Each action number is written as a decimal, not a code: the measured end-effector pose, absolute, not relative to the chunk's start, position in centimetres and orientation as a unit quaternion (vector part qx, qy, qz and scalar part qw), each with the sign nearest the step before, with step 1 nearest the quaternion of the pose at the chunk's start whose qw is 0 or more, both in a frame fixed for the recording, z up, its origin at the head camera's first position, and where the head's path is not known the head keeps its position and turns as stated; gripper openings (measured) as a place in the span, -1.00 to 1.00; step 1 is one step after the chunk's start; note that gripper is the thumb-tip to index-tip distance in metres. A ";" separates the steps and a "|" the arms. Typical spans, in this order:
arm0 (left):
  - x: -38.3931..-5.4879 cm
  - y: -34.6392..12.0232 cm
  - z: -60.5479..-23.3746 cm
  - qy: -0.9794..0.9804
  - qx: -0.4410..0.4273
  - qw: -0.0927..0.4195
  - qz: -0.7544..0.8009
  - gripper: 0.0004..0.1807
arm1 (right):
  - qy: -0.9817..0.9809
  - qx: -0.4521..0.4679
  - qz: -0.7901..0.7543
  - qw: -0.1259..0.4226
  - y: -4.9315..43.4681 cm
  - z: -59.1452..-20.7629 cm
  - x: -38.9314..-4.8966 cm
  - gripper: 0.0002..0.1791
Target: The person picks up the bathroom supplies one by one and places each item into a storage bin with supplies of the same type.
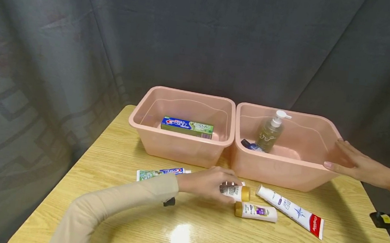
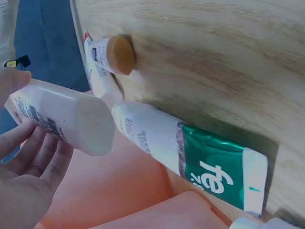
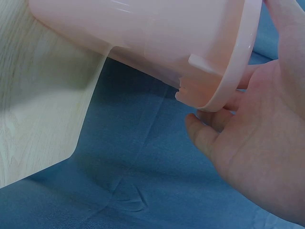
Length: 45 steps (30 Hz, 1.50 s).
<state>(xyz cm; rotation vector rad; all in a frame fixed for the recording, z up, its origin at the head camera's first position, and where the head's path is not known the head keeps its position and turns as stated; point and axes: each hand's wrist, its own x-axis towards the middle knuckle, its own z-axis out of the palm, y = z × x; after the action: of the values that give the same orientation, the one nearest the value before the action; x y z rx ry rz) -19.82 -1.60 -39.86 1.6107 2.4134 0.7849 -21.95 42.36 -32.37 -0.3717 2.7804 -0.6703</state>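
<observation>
A white bottle with a gold cap (image 1: 243,193) is in my left hand (image 1: 206,184); thumb and fingers wrap its sides. In the left wrist view the bottle (image 2: 66,114) is tilted, its pale base toward the camera. Below it lies a white and green toothpaste tube (image 2: 214,164), mostly hidden by the hand in the head view. A second gold-capped bottle (image 1: 258,212) lies just in front of the hand. My right hand (image 1: 365,167) rests on the right pink bin (image 1: 282,172), thumb and fingers spread over its front right corner.
The right bin contains a pump bottle (image 1: 268,135) and a small dark blue item (image 1: 252,146). Beside it, the left pink bin (image 1: 178,147) holds a toothpaste box (image 1: 187,126). A Colgate tube (image 1: 293,209) lies at right; a blue and green toothpaste tube (image 1: 157,174) lies left.
</observation>
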 end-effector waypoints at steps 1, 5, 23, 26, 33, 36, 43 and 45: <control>-19.8 -1.6 -39.8 0.801 0.535 0.065 0.262 -0.45 | 0.956 -0.128 -0.231 0.129 42.4 -32.4 -22.0 0.10; -19.9 -1.4 -39.5 0.801 0.532 0.059 0.268 -0.42 | 0.956 -0.127 -0.232 0.130 42.4 -32.3 -21.9 0.10; -20.5 -0.3 -37.9 0.776 0.547 0.015 0.314 -0.45 | 0.956 -0.124 -0.232 0.129 42.4 -32.4 -22.0 0.10; -20.5 -0.2 -37.7 0.774 0.545 0.015 0.321 -0.44 | 0.957 -0.123 -0.230 0.130 42.4 -32.3 -22.1 0.09; -20.5 -0.1 -36.9 0.775 0.533 0.021 0.339 -0.43 | 0.958 -0.125 -0.225 0.129 42.4 -32.3 -22.0 0.09; -20.5 0.0 -36.5 0.775 0.526 0.022 0.351 -0.43 | 0.958 -0.126 -0.224 0.127 42.4 -32.3 -21.9 0.10; -20.6 0.2 -35.7 0.765 0.518 0.034 0.381 -0.43 | 0.958 -0.125 -0.228 0.125 42.3 -32.4 -22.0 0.10; -20.6 0.2 -35.5 0.763 0.516 0.043 0.387 -0.41 | 0.957 -0.124 -0.229 0.127 42.3 -32.4 -22.0 0.10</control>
<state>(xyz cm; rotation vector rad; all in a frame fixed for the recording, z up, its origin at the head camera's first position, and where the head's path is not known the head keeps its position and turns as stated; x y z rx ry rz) -20.64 0.21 -35.50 1.5794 2.3334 1.1830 -22.02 42.30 -32.40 -0.3600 2.7848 -0.6666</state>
